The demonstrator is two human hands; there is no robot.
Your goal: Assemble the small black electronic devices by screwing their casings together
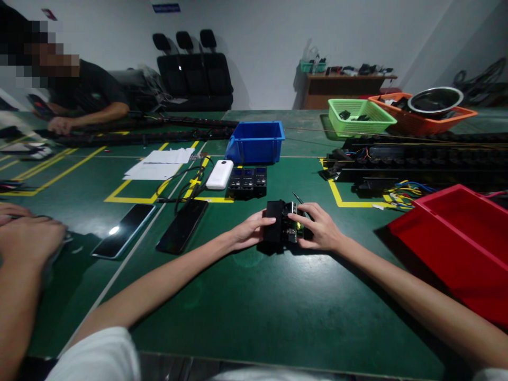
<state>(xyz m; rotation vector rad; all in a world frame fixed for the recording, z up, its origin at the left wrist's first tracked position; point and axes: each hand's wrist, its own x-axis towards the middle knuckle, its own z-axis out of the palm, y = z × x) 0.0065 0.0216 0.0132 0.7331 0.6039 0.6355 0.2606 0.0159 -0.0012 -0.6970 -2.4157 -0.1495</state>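
Note:
My left hand (254,230) grips a black plastic housing (273,222) just above the green table. Against its right side, the fingers of my right hand (319,227) close on a circuit board module (292,225) with metal ports and a bit of yellow. Housing and board sit side by side; whether they are joined I cannot tell. A thin dark lead or tool tip (297,197) sticks up behind the board. Beyond my hands stand several black modules with small displays (248,181), next to a white power bank (219,174).
Two phones, one silvery-edged (124,231) and one black (182,226), lie to the left near a cable. A blue bin (257,143) stands behind; a red bin (456,248) and colored wires (405,193) are right. A co-worker's hand (29,238) rests at far left.

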